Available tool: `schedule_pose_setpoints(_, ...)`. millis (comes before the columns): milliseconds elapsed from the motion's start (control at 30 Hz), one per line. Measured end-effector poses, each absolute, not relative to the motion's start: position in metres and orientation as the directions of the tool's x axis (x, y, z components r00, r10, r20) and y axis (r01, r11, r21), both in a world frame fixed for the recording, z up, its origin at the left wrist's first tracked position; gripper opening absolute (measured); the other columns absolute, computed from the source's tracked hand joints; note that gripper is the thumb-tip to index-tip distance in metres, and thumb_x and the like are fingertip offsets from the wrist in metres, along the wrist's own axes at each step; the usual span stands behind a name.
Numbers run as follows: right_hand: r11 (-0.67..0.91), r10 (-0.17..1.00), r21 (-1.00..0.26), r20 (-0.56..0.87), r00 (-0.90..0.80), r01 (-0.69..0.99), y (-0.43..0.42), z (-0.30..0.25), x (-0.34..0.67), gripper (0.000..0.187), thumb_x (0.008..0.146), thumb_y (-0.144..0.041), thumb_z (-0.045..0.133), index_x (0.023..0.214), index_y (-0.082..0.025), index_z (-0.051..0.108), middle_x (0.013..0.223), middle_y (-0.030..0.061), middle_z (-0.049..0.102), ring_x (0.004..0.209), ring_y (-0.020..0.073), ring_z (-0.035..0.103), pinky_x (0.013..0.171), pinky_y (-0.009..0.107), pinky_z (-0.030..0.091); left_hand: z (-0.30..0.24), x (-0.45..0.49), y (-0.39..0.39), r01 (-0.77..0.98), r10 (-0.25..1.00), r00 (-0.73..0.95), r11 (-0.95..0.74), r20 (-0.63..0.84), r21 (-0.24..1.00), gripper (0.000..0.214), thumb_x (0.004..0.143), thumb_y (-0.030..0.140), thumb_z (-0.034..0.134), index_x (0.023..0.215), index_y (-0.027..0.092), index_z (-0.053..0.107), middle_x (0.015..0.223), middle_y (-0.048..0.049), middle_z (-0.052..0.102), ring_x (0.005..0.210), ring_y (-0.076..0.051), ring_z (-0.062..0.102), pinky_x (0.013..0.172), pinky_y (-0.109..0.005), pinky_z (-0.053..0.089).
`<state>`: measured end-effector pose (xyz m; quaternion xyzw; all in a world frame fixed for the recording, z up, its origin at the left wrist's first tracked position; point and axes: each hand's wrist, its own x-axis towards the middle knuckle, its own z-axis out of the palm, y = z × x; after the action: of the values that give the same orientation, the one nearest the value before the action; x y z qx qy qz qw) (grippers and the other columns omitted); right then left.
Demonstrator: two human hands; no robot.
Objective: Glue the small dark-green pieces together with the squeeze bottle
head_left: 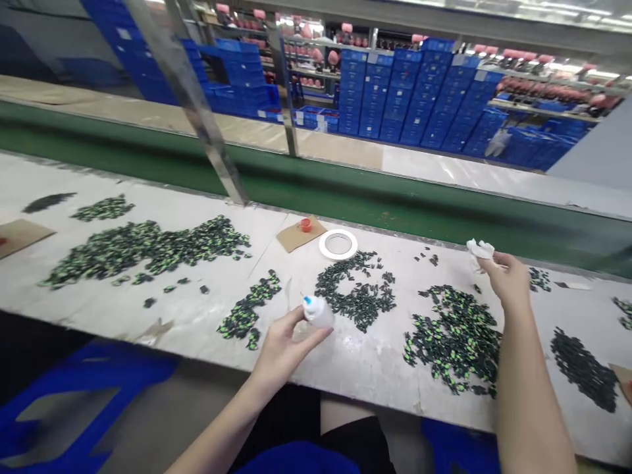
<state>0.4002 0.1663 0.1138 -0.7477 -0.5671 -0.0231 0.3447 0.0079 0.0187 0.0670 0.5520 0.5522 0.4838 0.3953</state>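
My left hand (289, 339) is wrapped round a small white bottle (320, 313) with a blue tip, held above the table near its front edge. Out to the right, my right hand (509, 280) pinches a crumpled white tissue (480, 250) over the far part of the table. Between the hands lies a loose pile of small dark parts (358, 296). Below my right hand spreads a pile of black-and-green parts (457, 339), partly covered by my forearm. A smaller black-and-green pile (249, 309) is left of the bottle.
A white tape roll (338, 245) and a red cap (306, 225) on cardboard (289, 238) lie at the back. More parts (158, 247) cover the left; dark parts (585, 368) lie far right. A metal post (197, 112) rises behind the table (197, 316). Blue bins (395, 99) stand beyond.
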Motion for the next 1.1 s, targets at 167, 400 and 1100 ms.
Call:
schedule_pose_setpoints(167, 0.106, 0.840, -0.806, 0.386, 0.382, 0.583, 0.091, 0.122, 0.307, 0.037, 0.066, -0.044, 0.074, 0.091, -0.017, 0.073, 0.079, 0.0074, 0.072, 0.066, 0.0202, 0.063, 0.056, 0.030, 0.048, 0.091, 0.016, 0.017, 0.137, 0.979, 0.056, -0.203, 0.197, 0.970, 0.027, 0.078, 0.038, 0.069, 0.092, 0.015, 0.072, 0.093, -0.0082, 0.075, 0.089, -0.024, 0.069, 0.082, -0.035, 0.056)
schedule_pose_setpoints(400, 0.191, 0.894, -0.918, 0.309, 0.323, 0.348, 0.017, 0.119, 0.202, 0.028, 0.072, -0.032, 0.070, 0.096, -0.019, 0.074, 0.094, 0.0082, 0.075, 0.084, 0.0256, 0.069, 0.070, 0.035, 0.055, 0.097, 0.024, 0.014, 0.129, 0.963, 0.188, -0.217, 0.191, 0.968, 0.027, 0.080, 0.034, 0.066, 0.097, 0.014, 0.070, 0.089, -0.0068, 0.074, 0.089, -0.023, 0.068, 0.081, -0.032, 0.056)
schedule_pose_setpoints(1100, 0.233, 0.967, -0.923, 0.254, 0.029, 0.307, 0.014, 0.125, 0.200, 0.023, 0.081, -0.031, 0.056, 0.091, -0.020, 0.074, 0.096, 0.0067, 0.074, 0.090, 0.0234, 0.068, 0.083, 0.036, 0.053, 0.089, 0.025, 0.016, 0.573, 0.843, 0.198, -0.513, 0.499, 0.639, 0.033, 0.084, 0.034, 0.062, 0.110, 0.016, 0.068, 0.072, -0.0025, 0.063, 0.065, -0.016, 0.060, 0.064, -0.025, 0.050)
